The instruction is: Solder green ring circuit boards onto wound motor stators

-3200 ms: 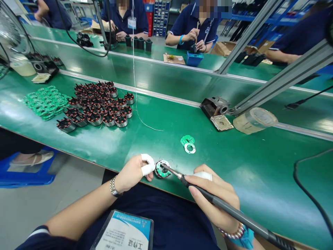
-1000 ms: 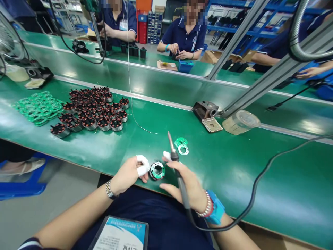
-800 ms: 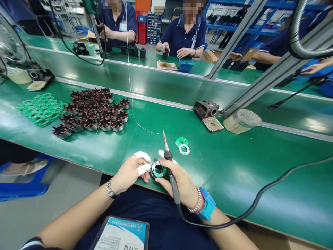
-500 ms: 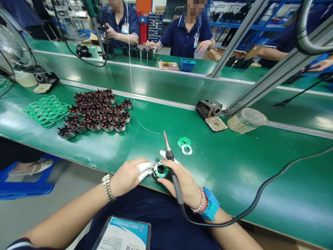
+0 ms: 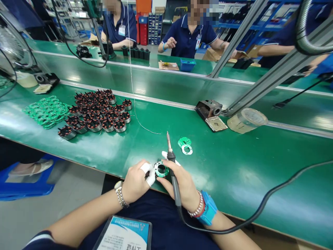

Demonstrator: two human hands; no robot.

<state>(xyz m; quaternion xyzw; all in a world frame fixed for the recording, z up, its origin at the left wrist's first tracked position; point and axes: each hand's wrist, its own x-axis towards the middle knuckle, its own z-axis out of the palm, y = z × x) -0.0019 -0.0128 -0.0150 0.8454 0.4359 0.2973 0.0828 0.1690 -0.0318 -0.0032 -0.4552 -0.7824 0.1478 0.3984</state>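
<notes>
A ring-shaped green board (image 5: 158,172) sits on a dark round part near the table's front edge. My right hand (image 5: 182,178) holds this part between thumb and fingers, with a soldering iron (image 5: 176,187) lying across it, tip up and away from me. My left hand (image 5: 136,180), white covers on its fingertips, is bent in a pinch at the part's left side; what lies between its fingertips is hidden. Thin solder wire (image 5: 142,125) hangs down and ends beyond the iron's tip. Loose ring boards (image 5: 186,149) lie to the right.
Several copper-wound stators (image 5: 94,125) and a pile of green boards (image 5: 47,111) cover the left of the table (image 5: 234,166). An iron stand (image 5: 209,109) and a plastic tub (image 5: 246,120) are at the back right. The iron's cable (image 5: 262,205) trails right. People work opposite.
My left hand has moved right and curled its fingers against the part. The iron has shifted slightly right with my right hand. Opposite, a person's hands have moved off the black parts.
</notes>
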